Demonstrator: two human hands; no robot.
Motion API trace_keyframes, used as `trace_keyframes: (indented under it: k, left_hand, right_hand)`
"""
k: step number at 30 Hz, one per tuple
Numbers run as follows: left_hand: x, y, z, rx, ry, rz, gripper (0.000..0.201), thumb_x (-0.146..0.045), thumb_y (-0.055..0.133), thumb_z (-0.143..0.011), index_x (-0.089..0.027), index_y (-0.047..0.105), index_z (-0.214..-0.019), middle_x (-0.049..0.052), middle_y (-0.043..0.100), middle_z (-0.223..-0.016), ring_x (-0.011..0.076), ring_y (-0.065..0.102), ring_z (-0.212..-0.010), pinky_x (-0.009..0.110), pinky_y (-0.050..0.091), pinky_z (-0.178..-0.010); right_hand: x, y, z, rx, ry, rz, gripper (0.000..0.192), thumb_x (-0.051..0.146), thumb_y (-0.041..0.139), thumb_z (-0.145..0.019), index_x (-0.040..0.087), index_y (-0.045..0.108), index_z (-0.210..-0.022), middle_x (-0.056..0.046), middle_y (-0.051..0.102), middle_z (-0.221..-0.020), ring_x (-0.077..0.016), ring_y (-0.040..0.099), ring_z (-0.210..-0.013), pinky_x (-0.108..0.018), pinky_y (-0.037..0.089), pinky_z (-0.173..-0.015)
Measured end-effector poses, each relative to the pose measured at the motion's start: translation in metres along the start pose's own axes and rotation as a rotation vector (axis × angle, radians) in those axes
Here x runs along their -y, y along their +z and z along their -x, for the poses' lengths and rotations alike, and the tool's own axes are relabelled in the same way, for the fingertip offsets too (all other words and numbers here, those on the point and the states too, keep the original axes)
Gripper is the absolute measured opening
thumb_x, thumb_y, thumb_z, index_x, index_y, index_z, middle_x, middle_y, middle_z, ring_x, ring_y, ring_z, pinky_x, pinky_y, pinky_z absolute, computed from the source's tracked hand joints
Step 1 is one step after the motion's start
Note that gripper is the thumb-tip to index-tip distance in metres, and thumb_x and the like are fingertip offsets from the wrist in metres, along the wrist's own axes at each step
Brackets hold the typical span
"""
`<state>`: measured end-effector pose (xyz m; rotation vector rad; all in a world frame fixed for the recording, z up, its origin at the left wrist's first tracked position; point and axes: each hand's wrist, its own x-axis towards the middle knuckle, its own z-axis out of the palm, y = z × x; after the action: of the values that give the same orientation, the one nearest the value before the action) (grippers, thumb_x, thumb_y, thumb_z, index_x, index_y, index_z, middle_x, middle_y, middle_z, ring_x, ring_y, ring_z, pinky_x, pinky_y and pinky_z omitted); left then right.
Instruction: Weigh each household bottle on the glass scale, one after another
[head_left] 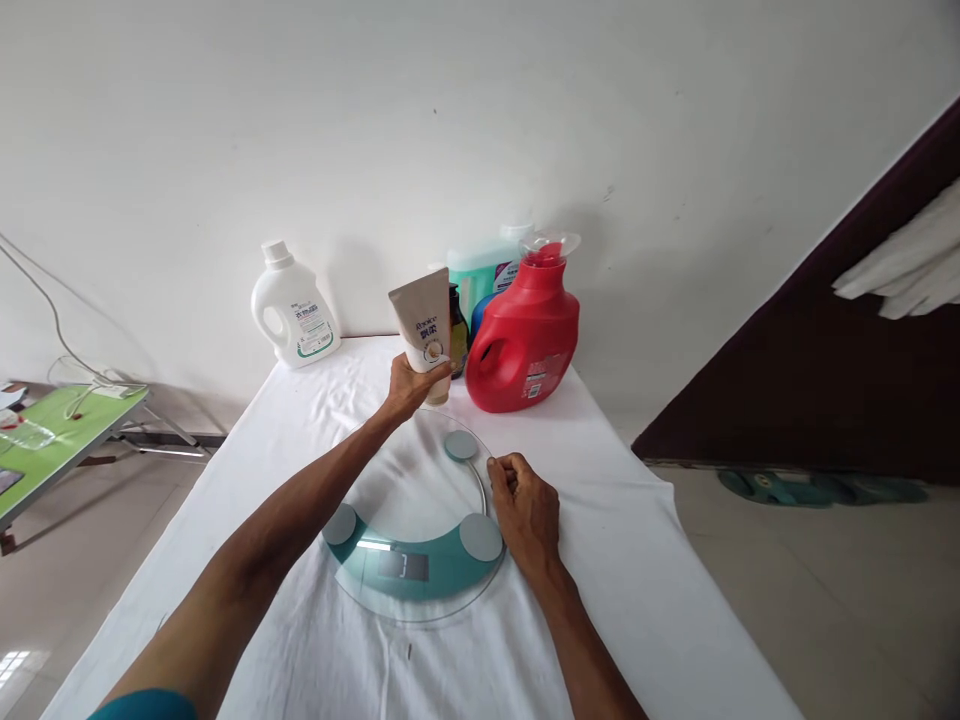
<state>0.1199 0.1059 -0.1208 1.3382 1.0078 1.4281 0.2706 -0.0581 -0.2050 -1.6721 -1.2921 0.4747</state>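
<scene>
My left hand [409,384] grips a beige squeeze tube [425,328] upright by its lower end, held above the far rim of a round glass bathroom scale [397,490]. The scale lies flat on a white-clothed table [630,560], its teal band and display towards me. My right hand [525,510] rests at the scale's right edge, fingers curled against the rim, holding nothing that I can see.
Behind the tube stand a red detergent jug [525,340], a teal bottle [480,272] and a dark bottle [458,335]. A white detergent bottle [292,312] stands at the far left of the table. A green side table [67,430] is at left; sandals [780,488] lie on the floor at right.
</scene>
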Motion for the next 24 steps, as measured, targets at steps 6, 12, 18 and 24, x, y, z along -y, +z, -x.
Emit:
trace_keyframes:
  k: [6, 12, 18, 24]
  left_hand:
    - [0.039, 0.007, -0.013, 0.011, -0.005, -0.036, 0.047, -0.041, 0.103, -0.052, -0.015, 0.078, -0.082, 0.009, 0.081, -0.086, 0.0267, 0.076, -0.083, 0.038, 0.061, -0.076]
    - [0.055, 0.004, -0.019, -0.003, -0.017, -0.061, 0.043, -0.038, 0.101, -0.058, -0.015, 0.078, -0.085, 0.008, 0.08, -0.087, 0.0249, 0.074, -0.082, 0.036, 0.058, -0.075]
    - [0.056, 0.008, -0.009, -0.065, 0.016, -0.197, 0.051, -0.039, 0.101, -0.064, -0.018, 0.074, -0.101, 0.009, 0.079, -0.101, 0.0267, 0.074, -0.097, 0.039, 0.059, -0.087]
    - [0.036, -0.036, -0.001, -0.007, 0.13, -0.288, 0.078, -0.043, 0.108, -0.052, -0.018, 0.069, -0.115, 0.014, 0.072, -0.12, 0.0292, 0.072, -0.108, 0.044, 0.059, -0.097]
  right_hand:
    - [0.002, -0.002, 0.0, 0.006, -0.006, -0.007, 0.047, 0.071, 0.038, -0.098, 0.03, 0.046, -0.076, -0.003, 0.065, -0.062, -0.0227, 0.06, -0.058, -0.033, 0.038, -0.063]
    - [0.001, -0.003, 0.0, 0.014, -0.004, 0.003, 0.046, 0.071, 0.04, -0.097, 0.03, 0.049, -0.077, -0.004, 0.068, -0.065, -0.0237, 0.062, -0.06, -0.033, 0.04, -0.064]
    - [0.003, -0.007, -0.001, 0.048, 0.037, 0.014, 0.042, 0.068, 0.043, -0.092, 0.03, 0.054, -0.078, -0.007, 0.072, -0.069, -0.0264, 0.066, -0.065, -0.035, 0.044, -0.068]
    - [-0.002, -0.013, -0.002, 0.071, 0.079, 0.069, 0.046, 0.071, 0.045, -0.084, 0.029, 0.063, -0.081, -0.01, 0.076, -0.073, -0.0309, 0.069, -0.069, -0.039, 0.048, -0.069]
